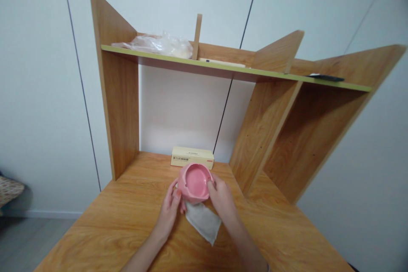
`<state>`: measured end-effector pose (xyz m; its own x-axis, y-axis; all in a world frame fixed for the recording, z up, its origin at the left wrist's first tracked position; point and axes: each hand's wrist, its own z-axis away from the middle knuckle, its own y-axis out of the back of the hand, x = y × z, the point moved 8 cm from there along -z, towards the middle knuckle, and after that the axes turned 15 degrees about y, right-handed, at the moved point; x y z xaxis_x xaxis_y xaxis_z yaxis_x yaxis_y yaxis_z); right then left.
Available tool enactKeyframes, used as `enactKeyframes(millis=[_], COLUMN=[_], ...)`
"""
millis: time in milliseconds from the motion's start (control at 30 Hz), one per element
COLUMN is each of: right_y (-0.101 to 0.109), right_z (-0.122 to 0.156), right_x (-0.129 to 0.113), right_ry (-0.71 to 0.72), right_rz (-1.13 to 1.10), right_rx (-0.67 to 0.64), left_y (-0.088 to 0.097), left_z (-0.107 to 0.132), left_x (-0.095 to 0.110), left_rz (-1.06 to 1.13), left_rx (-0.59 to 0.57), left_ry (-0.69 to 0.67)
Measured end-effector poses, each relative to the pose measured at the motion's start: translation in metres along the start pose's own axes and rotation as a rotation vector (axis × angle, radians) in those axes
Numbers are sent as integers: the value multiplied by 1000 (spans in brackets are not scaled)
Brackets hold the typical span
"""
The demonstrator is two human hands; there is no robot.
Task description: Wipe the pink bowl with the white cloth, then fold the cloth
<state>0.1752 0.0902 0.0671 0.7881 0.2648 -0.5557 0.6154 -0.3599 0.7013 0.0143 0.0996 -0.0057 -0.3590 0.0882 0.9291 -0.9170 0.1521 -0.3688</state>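
A glossy pink bowl (196, 182) with an uneven, notched rim is tilted so that its hollow inside faces me. My left hand (171, 204) grips its left side, the fingers going behind it and the thumb in front. On the right, my right hand (219, 193) is closed on the rim, with the thumb at the inner edge. A light grey cloth (204, 222) extends from beneath the bowl toward the lower right. Its upper part is hidden behind the bowl, and I cannot tell whether a hand holds it.
Behind the bowl, a long cream box (192, 157) lies on the wooden desk (127, 221). A wooden shelf unit (121, 110) rises at the back, with a clear plastic bag (159, 45) and a flat dark object (327, 77) on its upper board. Upright panels stand at the right.
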Motion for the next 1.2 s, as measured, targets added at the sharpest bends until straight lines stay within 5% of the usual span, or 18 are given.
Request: enactKeyframes(millis=[267,467,733,933,1067,1200], right_y=[40,35,30,39,6,-20], right_z=[8,23,21,30,42,58], right_x=[115,151,149,105,78,87], right_ry=[-282,-349,-359,-279,-134,-171], right_rz=[174,249,331,443,343,216], right_rx=[-4,-50,-90,-68,-219,-290], left_y=[17,9,12,14,15,17], left_z=[-3,4,-1,-4,-4,-5], left_x=[13,17,15,11,12,13], left_rz=[-491,-771,-805,-799,-793,-800], left_rx=[175,187,202,191,198,205], left_ry=[-154,-242,-197,-168,-166,-177])
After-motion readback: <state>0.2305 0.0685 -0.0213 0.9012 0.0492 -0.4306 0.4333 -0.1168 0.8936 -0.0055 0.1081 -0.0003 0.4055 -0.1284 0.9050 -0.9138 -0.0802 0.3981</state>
